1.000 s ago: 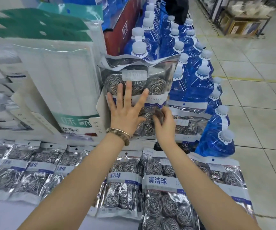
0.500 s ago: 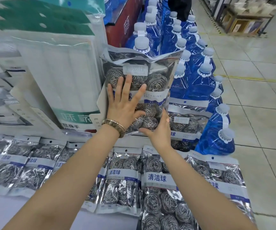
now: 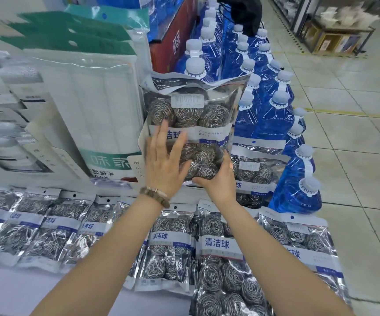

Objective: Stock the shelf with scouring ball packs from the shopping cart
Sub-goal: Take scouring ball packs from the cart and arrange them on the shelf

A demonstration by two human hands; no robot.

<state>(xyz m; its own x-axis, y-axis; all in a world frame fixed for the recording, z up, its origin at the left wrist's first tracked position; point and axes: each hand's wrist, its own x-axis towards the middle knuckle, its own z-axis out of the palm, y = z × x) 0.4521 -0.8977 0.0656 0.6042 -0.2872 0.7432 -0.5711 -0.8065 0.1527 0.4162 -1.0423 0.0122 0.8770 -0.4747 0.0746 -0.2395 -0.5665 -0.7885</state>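
- Upright scouring ball pack (image 3: 196,124) — stands on edge at the back of the shelf, between the white cloth packs (image 3: 97,106) and the blue bottles (image 3: 273,115).
- Left hand (image 3: 165,165) — fingers straight and spread, pressed flat on the pack's front.
- Right hand (image 3: 218,179) — grips the pack's lower right corner, thumb up along its edge.
- Flat packs (image 3: 216,247) — lie in rows in front.

A shop: rows of blue bottles (image 3: 273,115), packaged goods, tiled aisle (image 3: 355,156).
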